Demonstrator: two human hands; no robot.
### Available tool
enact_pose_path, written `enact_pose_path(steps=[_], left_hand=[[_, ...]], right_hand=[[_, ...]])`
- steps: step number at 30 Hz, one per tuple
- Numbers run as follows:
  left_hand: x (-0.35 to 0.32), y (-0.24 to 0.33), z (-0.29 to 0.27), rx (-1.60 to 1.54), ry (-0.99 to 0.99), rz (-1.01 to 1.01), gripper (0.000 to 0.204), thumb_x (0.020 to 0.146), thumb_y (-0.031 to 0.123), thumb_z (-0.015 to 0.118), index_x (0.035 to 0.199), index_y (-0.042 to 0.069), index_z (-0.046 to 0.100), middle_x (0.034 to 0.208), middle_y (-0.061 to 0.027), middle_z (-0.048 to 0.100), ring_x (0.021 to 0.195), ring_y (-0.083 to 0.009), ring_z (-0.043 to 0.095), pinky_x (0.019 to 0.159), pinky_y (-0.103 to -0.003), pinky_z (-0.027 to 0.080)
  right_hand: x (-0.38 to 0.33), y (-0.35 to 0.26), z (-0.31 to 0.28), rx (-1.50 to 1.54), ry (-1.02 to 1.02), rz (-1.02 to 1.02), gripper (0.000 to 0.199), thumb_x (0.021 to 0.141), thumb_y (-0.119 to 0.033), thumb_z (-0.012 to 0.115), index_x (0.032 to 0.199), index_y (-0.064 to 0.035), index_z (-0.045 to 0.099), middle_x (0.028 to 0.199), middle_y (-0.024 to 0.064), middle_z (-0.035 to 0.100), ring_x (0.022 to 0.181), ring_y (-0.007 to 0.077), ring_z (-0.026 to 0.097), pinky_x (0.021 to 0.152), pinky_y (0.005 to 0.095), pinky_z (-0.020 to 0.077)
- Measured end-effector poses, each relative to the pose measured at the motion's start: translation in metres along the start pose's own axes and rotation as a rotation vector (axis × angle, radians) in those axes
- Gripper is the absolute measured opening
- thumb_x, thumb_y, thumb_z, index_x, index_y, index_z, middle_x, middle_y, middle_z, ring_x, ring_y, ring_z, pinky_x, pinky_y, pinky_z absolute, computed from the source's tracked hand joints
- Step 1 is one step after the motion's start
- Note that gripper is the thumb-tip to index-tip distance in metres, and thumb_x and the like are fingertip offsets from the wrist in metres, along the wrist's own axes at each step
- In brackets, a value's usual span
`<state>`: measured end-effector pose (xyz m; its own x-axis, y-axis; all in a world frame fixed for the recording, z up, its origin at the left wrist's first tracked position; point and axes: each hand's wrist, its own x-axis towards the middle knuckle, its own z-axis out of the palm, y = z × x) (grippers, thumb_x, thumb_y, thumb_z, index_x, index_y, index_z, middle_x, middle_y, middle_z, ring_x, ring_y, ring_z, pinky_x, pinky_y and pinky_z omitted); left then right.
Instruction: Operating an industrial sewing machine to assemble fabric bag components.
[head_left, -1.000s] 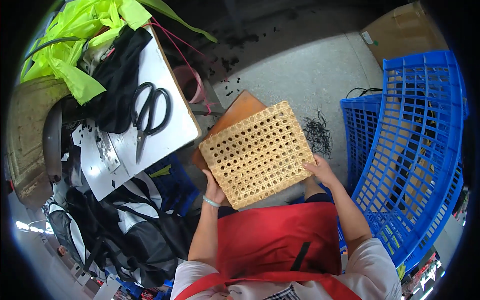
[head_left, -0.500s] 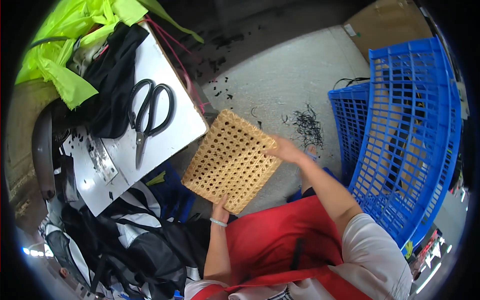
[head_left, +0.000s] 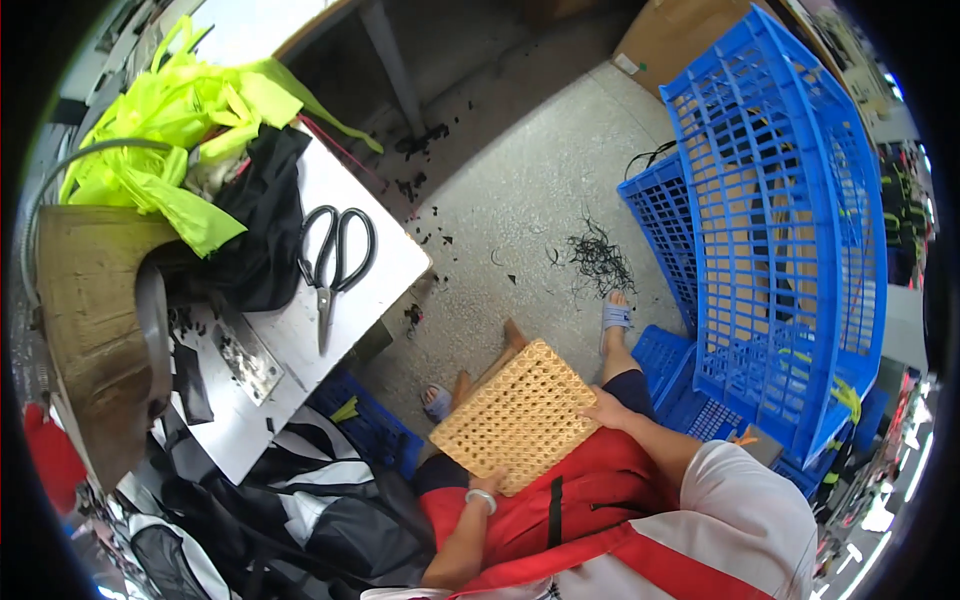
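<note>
Grey concrete floor fills the middle of the head view, with small black scraps scattered on it. Both hands hold a flat woven panel of tan colour, full of small holes, tilted over the person's lap. The left hand grips its near edge, fingers closed on the rim; a pale bracelet sits at that wrist. The right hand holds the right edge, fingers closed on it too. Well to the left of the left fingers stands a white bench, and black scissors lie on it. Beyond them lie a black cloth and a bright yellow-green fabric. To the right of the right fingers, large blue plastic crates stand near.
</note>
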<state>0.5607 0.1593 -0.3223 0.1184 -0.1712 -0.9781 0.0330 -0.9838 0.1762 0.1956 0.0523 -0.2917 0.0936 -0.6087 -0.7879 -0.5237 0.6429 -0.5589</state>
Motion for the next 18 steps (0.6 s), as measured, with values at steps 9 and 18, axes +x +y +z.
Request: enact_pose_path(steps=[9,18], left_hand=[[0.034,-0.020,-0.024,0.481,0.275,-0.043,0.114,0.064,0.018,0.090,0.144,-0.011,0.013,0.108,-0.0206,0.065,0.085,-0.0246,0.067,0.068,-0.039,0.057],[-0.090,0.063,0.025,0.919,0.570,0.764,0.114,0.061,0.012,0.084,0.149,0.000,0.012,0.142,-0.0258,0.039,0.121,-0.0354,0.050,0.100,-0.046,0.043]], right_hand=[[-0.031,0.092,0.079,0.107,0.109,0.105,0.076,0.076,-0.025,0.081,0.135,0.0015,0.043,0.116,0.0188,0.064,0.109,0.0282,0.062,0.097,0.0370,0.0465],[-0.075,0.031,0.002,-0.297,0.074,0.021,0.066,0.078,-0.033,0.074,0.131,-0.0041,0.049,0.127,0.0235,0.057,0.118,0.0376,0.054,0.100,0.0406,0.0435]])
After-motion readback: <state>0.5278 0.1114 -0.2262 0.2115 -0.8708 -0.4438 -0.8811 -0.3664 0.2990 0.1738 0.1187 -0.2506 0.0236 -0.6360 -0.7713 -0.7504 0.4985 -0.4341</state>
